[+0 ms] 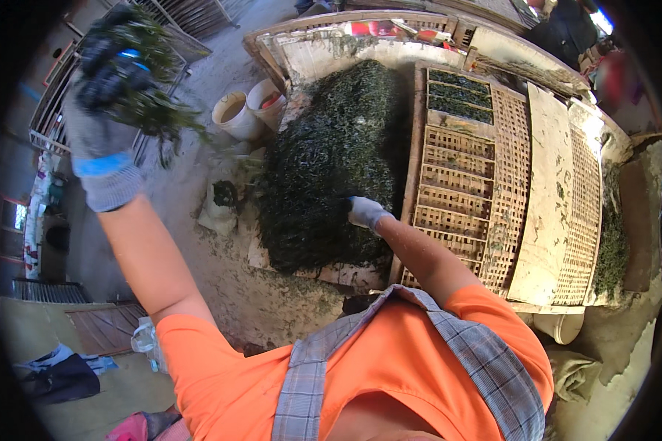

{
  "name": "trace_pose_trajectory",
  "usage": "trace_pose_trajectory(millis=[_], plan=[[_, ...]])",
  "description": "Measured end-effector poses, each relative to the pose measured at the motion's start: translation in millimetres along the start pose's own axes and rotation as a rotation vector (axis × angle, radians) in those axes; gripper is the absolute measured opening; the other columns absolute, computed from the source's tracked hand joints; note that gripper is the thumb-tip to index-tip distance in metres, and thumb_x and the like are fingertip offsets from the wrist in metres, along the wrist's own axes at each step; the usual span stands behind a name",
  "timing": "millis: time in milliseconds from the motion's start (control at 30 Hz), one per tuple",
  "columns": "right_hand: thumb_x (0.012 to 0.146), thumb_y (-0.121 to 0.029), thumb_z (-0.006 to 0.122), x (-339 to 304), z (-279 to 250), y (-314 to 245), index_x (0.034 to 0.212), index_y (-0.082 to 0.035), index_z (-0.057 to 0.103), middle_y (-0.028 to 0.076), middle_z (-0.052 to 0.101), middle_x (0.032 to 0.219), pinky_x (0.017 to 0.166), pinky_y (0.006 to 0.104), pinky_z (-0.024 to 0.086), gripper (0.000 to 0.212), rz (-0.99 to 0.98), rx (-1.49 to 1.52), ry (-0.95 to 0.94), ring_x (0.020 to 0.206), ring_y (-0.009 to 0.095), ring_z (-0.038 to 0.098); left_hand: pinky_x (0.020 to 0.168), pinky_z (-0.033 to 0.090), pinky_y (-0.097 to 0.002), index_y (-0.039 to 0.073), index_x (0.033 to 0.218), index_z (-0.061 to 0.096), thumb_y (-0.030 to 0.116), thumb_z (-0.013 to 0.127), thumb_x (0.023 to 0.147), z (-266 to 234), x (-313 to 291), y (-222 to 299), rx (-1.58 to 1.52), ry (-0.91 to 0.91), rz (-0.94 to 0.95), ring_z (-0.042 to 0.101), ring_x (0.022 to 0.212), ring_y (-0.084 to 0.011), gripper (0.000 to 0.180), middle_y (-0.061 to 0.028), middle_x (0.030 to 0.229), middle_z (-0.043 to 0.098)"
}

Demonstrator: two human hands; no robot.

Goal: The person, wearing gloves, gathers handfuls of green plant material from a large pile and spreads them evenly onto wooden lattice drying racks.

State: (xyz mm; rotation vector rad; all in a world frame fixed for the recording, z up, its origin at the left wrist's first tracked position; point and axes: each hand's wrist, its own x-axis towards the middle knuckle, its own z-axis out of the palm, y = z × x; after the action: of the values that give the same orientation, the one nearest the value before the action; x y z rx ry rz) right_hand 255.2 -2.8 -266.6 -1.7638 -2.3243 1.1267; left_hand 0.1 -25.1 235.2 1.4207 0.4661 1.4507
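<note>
My left hand (107,70) is raised high at the far left, in a grey knit glove with a dark, wet palm and a blue band. Its fingers are closed on a clump of dark green leafy strands (162,110), which hang loosely and blur. A large heap of the same dark strands (324,154) lies in front of me. My right hand (368,213), gloved in pale grey, reaches to the heap's near right side. Its fingers are lost against the dark strands, so their closure is hidden.
Right of the heap lies a wooden lattice frame (456,176), its far slots filled with green strands. A pale board (541,198) rests across the lattice. Two white buckets (235,117) stand beyond the heap's left side. Slatted racks (191,22) stand far left.
</note>
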Motion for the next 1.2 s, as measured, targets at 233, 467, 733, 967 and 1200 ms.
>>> trace_pose_trajectory(millis=[233, 467, 733, 967, 1200], plan=[[0.088, -0.041, 0.064, -106.8, -158.9, 21.4, 0.100, -0.002, 0.070, 0.016, 0.071, 0.093, 0.074, 0.0383, 0.054, 0.042, -0.060, 0.062, 0.139, 0.090, 0.032, 0.069, 0.059, 0.044, -0.0198, -0.001, 0.117, 0.059, 0.014, 0.048, 0.099, 112.9, 55.3, -97.1, 0.214, 0.003, -0.242, 0.049, 0.063, -0.0052, 0.025, -0.0002, 0.079, 0.060], [0.095, -0.028, 0.064, -268.5, -335.7, 49.9, 0.117, -0.001, 0.065, 0.000, 0.069, 0.097, 0.075, 0.0237, 0.048, 0.035, -0.508, 1.124, 0.413, 0.083, 0.005, 0.056, 0.050, 0.047, -0.0153, 0.002, 0.119, 0.057, 0.016, 0.043, 0.102, 248.9, 69.6, -202.0, -0.276, -0.274, -0.584, 0.055, 0.060, -0.0022, 0.026, -0.0032, 0.089, 0.063], [0.102, -0.047, 0.040, -219.9, -306.1, 133.3, 0.144, -0.008, 0.040, 0.013, 0.057, 0.128, 0.103, 0.0379, 0.046, 0.057, -0.758, 1.957, 0.265, 0.116, 0.021, 0.056, 0.049, 0.050, -0.0241, 0.003, 0.123, 0.056, 0.019, 0.050, 0.099, 311.8, 18.9, -382.8, 0.116, -0.592, -0.660, 0.055, 0.057, -0.0076, 0.030, -0.0056, 0.092, 0.064], [0.102, -0.017, 0.043, -125.8, -236.4, 319.7, 0.141, -0.001, 0.040, 0.008, 0.058, 0.119, 0.086, 0.0313, 0.051, 0.043, -0.132, 2.013, 0.308, 0.096, 0.017, 0.057, 0.052, 0.050, -0.0237, 0.004, 0.124, 0.058, 0.019, 0.062, 0.093, 230.8, -11.6, -479.2, -0.336, -0.509, -1.384, 0.060, 0.065, -0.0088, 0.034, -0.0003, 0.082, 0.062], [0.093, -0.043, 0.061, -13.9, -212.6, 314.4, 0.112, -0.003, 0.065, 0.013, 0.070, 0.100, 0.073, 0.0362, 0.054, 0.045, 0.291, 0.647, 0.770, 0.085, 0.025, 0.068, 0.080, 0.053, -0.0275, 0.003, 0.122, 0.060, 0.019, 0.064, 0.093, 39.8, 29.2, -565.9, 0.659, -0.343, -0.866, 0.062, 0.084, -0.0162, 0.033, -0.0074, 0.096, 0.065]])
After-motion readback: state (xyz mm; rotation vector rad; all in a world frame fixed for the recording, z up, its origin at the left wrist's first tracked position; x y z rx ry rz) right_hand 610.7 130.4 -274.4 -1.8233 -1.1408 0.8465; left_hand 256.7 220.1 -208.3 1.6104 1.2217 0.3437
